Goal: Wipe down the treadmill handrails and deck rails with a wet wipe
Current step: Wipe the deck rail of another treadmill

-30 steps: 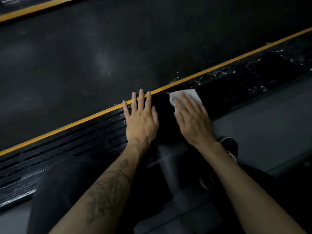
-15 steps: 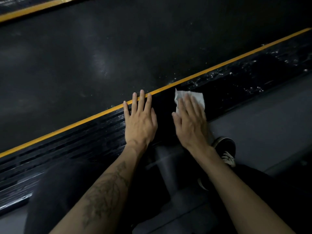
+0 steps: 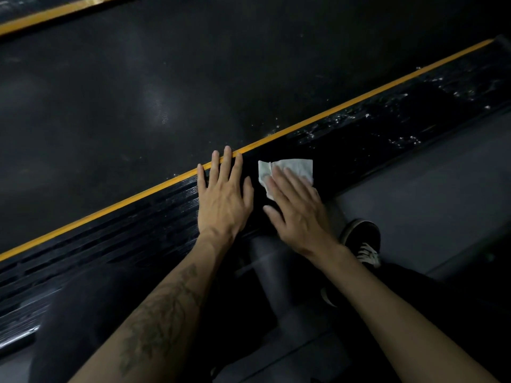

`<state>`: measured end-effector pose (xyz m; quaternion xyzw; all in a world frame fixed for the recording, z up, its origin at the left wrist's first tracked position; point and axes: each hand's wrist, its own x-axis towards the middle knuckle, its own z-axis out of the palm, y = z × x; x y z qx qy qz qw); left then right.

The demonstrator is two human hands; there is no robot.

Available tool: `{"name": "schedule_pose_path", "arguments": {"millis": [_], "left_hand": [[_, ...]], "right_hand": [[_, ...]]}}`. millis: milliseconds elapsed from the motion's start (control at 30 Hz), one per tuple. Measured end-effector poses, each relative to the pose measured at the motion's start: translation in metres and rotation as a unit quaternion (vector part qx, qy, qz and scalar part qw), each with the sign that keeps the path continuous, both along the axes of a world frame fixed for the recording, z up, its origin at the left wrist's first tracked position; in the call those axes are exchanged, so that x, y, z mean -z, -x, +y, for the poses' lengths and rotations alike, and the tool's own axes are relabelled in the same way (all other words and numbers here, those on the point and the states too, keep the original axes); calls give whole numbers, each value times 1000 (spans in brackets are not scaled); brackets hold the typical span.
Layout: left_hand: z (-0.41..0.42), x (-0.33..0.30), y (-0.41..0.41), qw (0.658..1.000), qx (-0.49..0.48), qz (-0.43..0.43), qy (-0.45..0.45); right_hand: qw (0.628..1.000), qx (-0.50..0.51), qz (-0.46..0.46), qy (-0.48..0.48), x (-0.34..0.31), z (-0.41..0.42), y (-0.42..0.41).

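A black ribbed deck rail (image 3: pixel 116 239) with a yellow stripe along its far edge runs diagonally from lower left to upper right. My left hand (image 3: pixel 224 200) lies flat on the rail, fingers straight and reaching the yellow stripe. Just to its right, my right hand (image 3: pixel 298 211) presses a white wet wipe (image 3: pixel 290 168) flat on the rail with straight fingers. The far part of the wipe shows beyond the fingertips. Wet droplets glisten on the rail (image 3: pixel 401 125) further right.
The dark treadmill belt (image 3: pixel 166 92) fills the upper half, with a second yellow-edged rail (image 3: pixel 55 12) at the top left. Grey floor (image 3: pixel 428 189) lies to the right. My black shoe (image 3: pixel 362 241) and dark trouser legs sit below the hands.
My right hand has slid the wipe back along the rail toward my left hand and slightly nearer me. My left hand has stayed planted on the rail.
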<state>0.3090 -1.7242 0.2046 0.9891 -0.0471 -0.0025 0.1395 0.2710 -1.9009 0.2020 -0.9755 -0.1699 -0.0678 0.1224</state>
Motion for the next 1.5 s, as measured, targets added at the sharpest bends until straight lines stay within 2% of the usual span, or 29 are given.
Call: {"name": "schedule_pose_path", "arguments": {"millis": [67,167,200,233,367,400,533,567,633,733,833,933,1000,1067,1133,1300,1333,1400,1500], "left_hand": [[0,0,0,1000,5,-6,0],[-1,0,-1,1000,8,-11,3],[-1,-1,-1,1000,8,-11,3],[-1,-1,-1,1000,9,-11,3],[-2,1,0,1000,11,-20,8],[-2,1,0,1000,11,-24,8],[-3,-1,-1,999,16,-28,5],[-3,-2,-1,999,19,-27,5],[-3,-4,0,999,27,-24,8],[-4,-8,1,999,48,-22,15],[-4,-11,2,997,68,-21,16],[-5,-11,1,997,67,-18,11],[-5,-11,0,998,60,-21,13],[-6,-9,1,998,55,-23,16],[-6,-8,1,998,50,-28,17],[-8,-8,1,998,46,-32,16],[-8,-7,0,998,46,-30,16],[-8,-6,-1,998,46,-24,21],[-9,-4,0,999,42,-23,20]], "right_hand": [[1000,-1,-5,-1,-3,-22,-10],[991,127,28,-26,-9,-30,-18],[989,143,27,-29,-9,-22,-14],[991,132,17,-33,-7,-12,-8],[1000,-18,-16,0,-1,-7,7],[1000,-18,-23,4,-1,-16,2],[991,131,8,-22,-7,-29,-13],[989,142,7,-31,-7,-20,-9],[995,95,-10,-41,-1,-4,5],[1000,2,-11,-2,1,-15,10],[996,85,2,-3,-4,-35,-5],[987,156,19,-36,-5,-15,0],[992,113,-5,-54,1,6,16],[999,42,-10,-31,4,7,27],[1000,11,-25,-11,3,-10,19],[986,162,8,-45,-4,-19,4],[986,161,-2,-53,-3,-8,9],[994,94,-17,-51,3,7,25],[1000,6,-24,-16,4,-10,27]]}}
